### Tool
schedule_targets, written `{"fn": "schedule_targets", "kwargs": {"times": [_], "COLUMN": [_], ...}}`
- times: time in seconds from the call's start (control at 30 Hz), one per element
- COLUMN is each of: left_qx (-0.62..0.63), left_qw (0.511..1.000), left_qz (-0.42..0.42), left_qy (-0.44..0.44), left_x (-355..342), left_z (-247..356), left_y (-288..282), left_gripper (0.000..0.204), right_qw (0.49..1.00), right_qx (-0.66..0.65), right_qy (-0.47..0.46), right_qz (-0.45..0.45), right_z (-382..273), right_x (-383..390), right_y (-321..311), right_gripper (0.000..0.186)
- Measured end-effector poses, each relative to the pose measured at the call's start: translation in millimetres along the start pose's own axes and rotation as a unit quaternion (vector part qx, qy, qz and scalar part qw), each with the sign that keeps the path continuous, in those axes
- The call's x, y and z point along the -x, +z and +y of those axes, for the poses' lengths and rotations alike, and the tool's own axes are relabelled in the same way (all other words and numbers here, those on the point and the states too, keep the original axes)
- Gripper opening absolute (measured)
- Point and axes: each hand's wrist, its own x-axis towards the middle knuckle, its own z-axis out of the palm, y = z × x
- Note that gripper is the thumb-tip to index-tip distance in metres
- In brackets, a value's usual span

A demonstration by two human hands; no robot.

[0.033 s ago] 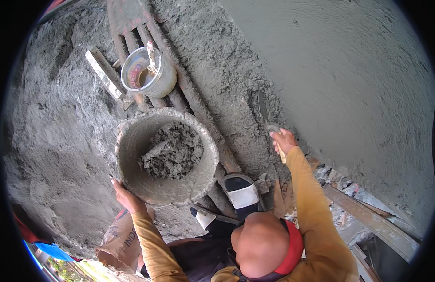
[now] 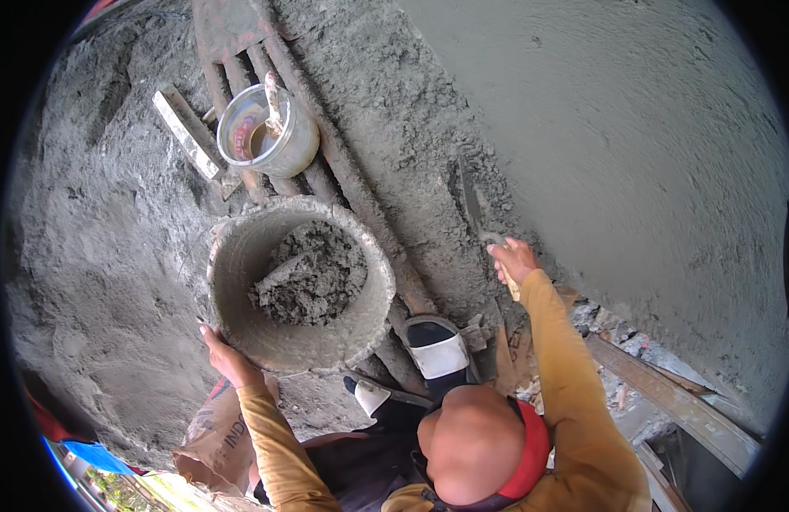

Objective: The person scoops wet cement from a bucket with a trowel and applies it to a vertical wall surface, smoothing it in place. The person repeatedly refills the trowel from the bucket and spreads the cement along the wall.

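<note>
"So, in the head view, how far along?"
"Right of the round mortar-caked bucket [image 2: 234, 282], a smooth grey cement surface [image 2: 633, 154] looks finished; the rough grey strip [image 2: 394, 111] between seems undone. Crumbly mortar [image 2: 326, 277] remains inside."
"Hands?"
"Right hand [image 2: 517, 258] clenched round a thin pale-handled trowel [image 2: 474, 215], right of the bucket. Left hand [image 2: 231, 358] touches the bucket's lower-left side; can't tell whether it grips."
"Obstacles?"
"Dirt-caked round pipes [image 2: 362, 196], just right of the bucket; a clear plastic tub [image 2: 299, 155] above it."

Mortar [image 2: 313, 277] in bucket [image 2: 343, 346]; tub [image 2: 299, 152] beyond bucket; trowel [image 2: 470, 200] right.
</note>
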Motion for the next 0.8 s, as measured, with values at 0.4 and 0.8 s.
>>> {"fn": "schedule_targets", "kwargs": {"times": [0.4,0.8], "left_qx": [-0.058,-0.034], "left_qw": [0.997,0.999], "left_qz": [0.053,0.023], "left_qy": [0.012,-0.018], "left_x": [-16,-10], "left_z": [-12,-5], "left_y": [2,9], "left_gripper": [0.073,0.066], "right_qw": [0.985,0.891], "right_qx": [0.124,0.401], "right_qy": [-0.024,-0.048], "right_qz": [0.114,0.208], "right_z": [38,141], "right_x": [43,110], "right_y": [-24,-13], "right_gripper": [0.038,0.040]}}
